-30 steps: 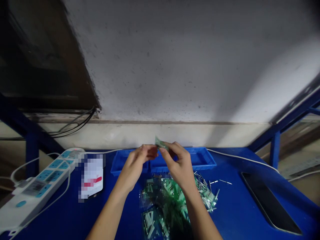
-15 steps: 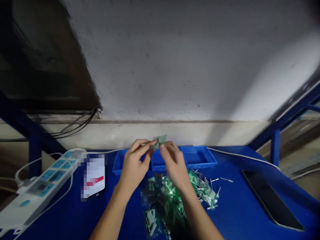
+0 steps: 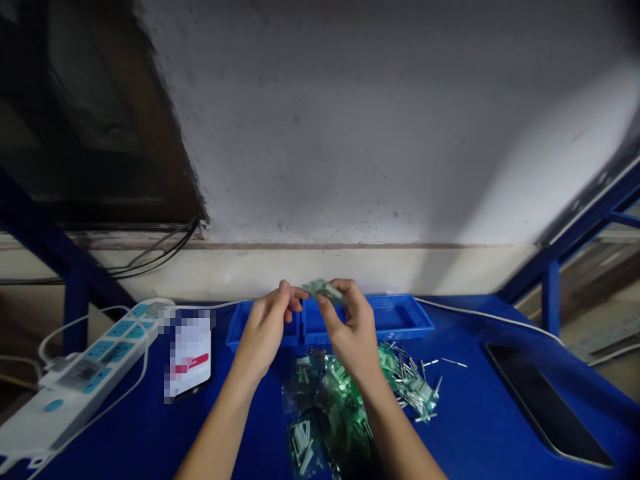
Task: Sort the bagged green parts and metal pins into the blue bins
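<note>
Near the bench's (image 3: 465, 417) far edge, right hand (image 3: 354, 333) pinches a greenish bag (image 3: 319, 287), apparently for handling, left hand's (image 3: 265, 327) grip unclear; the next move likely calls for steadiness.

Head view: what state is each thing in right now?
Green packet, pinched, held aloft; sealed or open unclear.
Right hand, closed on the packet.
Left hand, partly curled; contact with the packet unclear.
Other green packets, heaped.
Metal pins, loose, scattered.
Blue trays, right way up.
Phone, screen lit.
Black device, flat, face dark.
Power strip, on or off unclear.
</note>
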`<state>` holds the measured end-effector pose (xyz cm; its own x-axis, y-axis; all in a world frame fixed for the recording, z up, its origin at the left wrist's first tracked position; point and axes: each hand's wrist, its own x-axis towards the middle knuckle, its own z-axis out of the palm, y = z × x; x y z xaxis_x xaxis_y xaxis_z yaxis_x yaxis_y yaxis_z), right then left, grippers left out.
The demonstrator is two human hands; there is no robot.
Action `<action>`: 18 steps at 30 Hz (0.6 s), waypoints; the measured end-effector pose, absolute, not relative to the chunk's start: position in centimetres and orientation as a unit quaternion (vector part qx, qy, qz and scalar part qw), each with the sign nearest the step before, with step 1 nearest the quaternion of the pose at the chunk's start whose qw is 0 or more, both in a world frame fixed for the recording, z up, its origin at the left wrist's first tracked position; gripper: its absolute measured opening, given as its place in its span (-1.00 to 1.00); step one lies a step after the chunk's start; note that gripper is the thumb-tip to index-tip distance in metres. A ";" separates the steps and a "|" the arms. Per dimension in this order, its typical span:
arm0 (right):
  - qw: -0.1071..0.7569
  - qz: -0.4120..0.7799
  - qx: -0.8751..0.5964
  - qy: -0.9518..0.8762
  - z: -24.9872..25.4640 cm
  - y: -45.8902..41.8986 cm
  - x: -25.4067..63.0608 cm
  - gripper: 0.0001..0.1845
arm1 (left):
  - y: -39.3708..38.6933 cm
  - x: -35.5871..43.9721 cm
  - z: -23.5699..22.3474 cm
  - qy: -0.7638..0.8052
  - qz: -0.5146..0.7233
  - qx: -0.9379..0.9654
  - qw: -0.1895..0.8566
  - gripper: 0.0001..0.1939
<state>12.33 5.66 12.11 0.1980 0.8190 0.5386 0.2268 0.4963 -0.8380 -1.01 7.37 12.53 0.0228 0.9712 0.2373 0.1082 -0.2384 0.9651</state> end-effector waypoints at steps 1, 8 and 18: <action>0.628 0.214 -0.434 -0.609 12.1 5.6 12.3 -0.81 | 7.4 -1.1 12.5 0.458 0.526 0.576 0.426 -0.48; 0.577 0.128 -0.443 -0.674 12.2 5.3 12.6 -0.54 | 7.1 -1.5 13.3 0.429 0.528 0.598 0.423 -0.77; 0.555 0.150 -0.466 -0.672 12.6 5.9 14.1 -0.74 | 8.9 -5.6 12.7 0.545 0.470 0.677 0.157 -0.74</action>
